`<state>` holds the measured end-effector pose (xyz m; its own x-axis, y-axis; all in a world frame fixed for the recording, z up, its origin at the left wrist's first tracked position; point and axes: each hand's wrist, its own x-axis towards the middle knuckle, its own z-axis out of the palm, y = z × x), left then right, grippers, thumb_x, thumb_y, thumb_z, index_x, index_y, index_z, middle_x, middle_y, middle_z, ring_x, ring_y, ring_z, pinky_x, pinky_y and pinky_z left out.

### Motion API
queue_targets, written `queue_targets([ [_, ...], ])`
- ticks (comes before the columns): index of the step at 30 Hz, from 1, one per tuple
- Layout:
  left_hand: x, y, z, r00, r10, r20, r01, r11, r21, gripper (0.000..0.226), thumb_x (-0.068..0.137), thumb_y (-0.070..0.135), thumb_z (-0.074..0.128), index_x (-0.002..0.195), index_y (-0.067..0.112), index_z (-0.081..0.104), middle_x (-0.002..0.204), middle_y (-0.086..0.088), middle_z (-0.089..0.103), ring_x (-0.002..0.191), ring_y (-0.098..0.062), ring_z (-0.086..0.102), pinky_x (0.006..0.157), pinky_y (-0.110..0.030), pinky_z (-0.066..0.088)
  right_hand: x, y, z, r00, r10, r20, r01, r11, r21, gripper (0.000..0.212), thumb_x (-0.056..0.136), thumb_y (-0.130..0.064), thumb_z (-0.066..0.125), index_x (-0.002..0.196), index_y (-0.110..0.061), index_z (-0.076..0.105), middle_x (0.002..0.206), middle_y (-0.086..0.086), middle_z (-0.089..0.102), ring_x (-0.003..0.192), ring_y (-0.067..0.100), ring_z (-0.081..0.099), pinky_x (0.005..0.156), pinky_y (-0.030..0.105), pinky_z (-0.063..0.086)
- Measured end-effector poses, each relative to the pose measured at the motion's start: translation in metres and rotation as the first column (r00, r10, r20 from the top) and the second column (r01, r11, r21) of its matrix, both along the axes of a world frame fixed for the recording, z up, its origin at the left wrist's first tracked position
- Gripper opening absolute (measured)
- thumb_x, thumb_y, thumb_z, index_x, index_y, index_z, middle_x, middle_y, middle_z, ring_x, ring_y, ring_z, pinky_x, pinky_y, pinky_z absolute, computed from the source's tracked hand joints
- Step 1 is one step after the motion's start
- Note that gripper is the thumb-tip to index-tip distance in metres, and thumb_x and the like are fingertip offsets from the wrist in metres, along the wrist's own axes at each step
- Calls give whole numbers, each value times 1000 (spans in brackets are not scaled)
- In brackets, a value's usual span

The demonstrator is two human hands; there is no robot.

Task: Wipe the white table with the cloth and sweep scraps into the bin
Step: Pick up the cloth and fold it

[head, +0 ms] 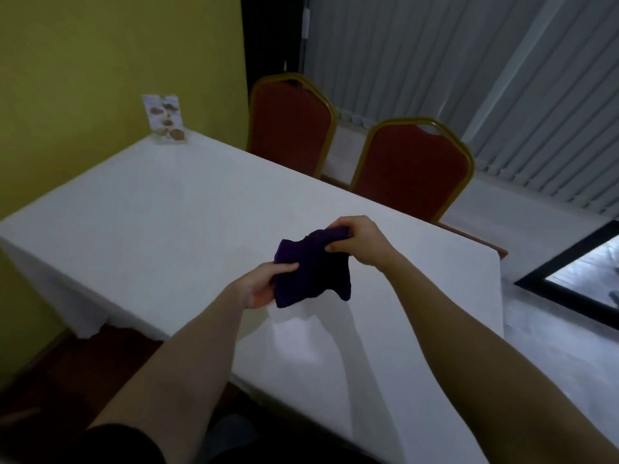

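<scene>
Cloth point(311, 267), dark purple, hangs stretched between both hands just above the white table point(167, 209), left hand point(264, 283) pinching its near lower corner, right hand point(358, 239) gripping the far upper end, tabletop directly beneath.

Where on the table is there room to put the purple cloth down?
The white table is bare from the menu card in the far corner to the near edge. Only the middle is busy: left hand and right hand hold the cloth.
</scene>
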<state>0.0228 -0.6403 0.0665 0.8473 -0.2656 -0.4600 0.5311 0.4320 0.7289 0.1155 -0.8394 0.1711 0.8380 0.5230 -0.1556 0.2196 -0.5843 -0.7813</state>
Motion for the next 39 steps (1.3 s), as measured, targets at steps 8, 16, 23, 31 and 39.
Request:
queue_targets([
  [8, -1, 162, 12, 985, 174, 9, -172, 969, 177, 46, 94, 26, 62, 135, 8, 54, 132, -11, 64, 122, -27, 62, 108, -43, 45, 14, 142, -37, 909, -160, -385, 260, 940, 222, 32, 78, 1, 76, 108, -5, 66, 103, 10, 69, 94, 22, 68, 69, 27, 60],
  [16, 0, 363, 22, 978, 197, -71, -165, 933, 320, 43, 97, 26, 60, 138, 18, 50, 129, -9, 64, 117, -29, 63, 93, -43, 55, 3, 338, -68, 836, -168, -522, 324, 919, 224, 23, 90, 4, 61, 112, -2, 60, 106, 15, 66, 92, 27, 68, 61, 31, 59],
  [23, 3, 495, 24, 948, 179, -262, -16, 852, 524, 36, 101, 24, 53, 136, 19, 50, 121, -11, 64, 108, -30, 64, 82, -42, 56, -22, 475, -101, 766, -143, -627, 318, 932, 176, 18, 93, 3, 57, 110, -5, 56, 109, 17, 64, 97, 31, 66, 72, 43, 61],
  [31, 7, 567, -9, 935, 283, -215, 9, 586, 810, 39, 99, 22, 56, 136, 12, 52, 129, -14, 58, 107, -31, 58, 91, -39, 47, -33, 564, -142, 783, -207, -587, 296, 953, 58, 25, 84, 3, 66, 106, -8, 58, 110, 18, 65, 94, 32, 68, 78, 47, 60],
  [39, 5, 584, -42, 982, 136, -132, 112, 149, 982, 51, 87, 30, 70, 131, 12, 52, 126, -15, 60, 112, -35, 58, 94, -45, 49, -35, 573, -151, 973, -178, -150, 150, 971, -185, 29, 85, -8, 65, 113, -13, 63, 105, 5, 67, 86, 18, 63, 74, 27, 52],
])
